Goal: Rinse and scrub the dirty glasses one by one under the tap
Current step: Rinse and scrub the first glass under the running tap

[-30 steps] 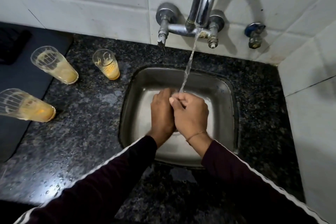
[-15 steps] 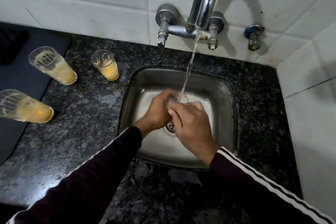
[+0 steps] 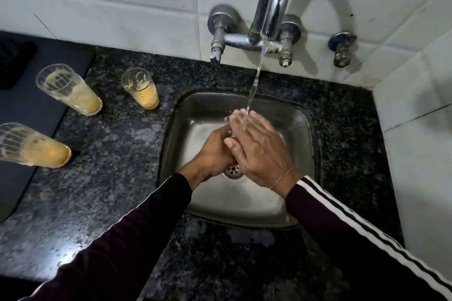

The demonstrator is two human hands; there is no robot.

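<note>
Over the steel sink (image 3: pixel 311 146), my left hand (image 3: pixel 212 153) grips a clear glass (image 3: pixel 229 132), of which only a wet sliver shows between my hands. My right hand (image 3: pixel 260 149) lies flat, fingers straight, over the glass's mouth. The stream of water (image 3: pixel 254 82) from the chrome tap (image 3: pixel 272 0) lands on the back of my right fingers. Three dirty glasses with yellow residue stand on the counter to the left: one near the sink (image 3: pixel 141 88), one further left (image 3: pixel 70 89), and one at the frame's left edge (image 3: pixel 33 146).
The counter (image 3: pixel 110 178) is wet, dark speckled granite. A black mat (image 3: pixel 17 107) covers its left end. White tiled walls close the back and the right side. A blue-capped valve (image 3: pixel 341 49) sticks out of the wall right of the tap. The drain (image 3: pixel 233 170) shows below my hands.
My right hand has flattened and now covers the glass's mouth, where half a second ago the rim was open under the stream. Both hands sit slightly higher and further right in the sink.
</note>
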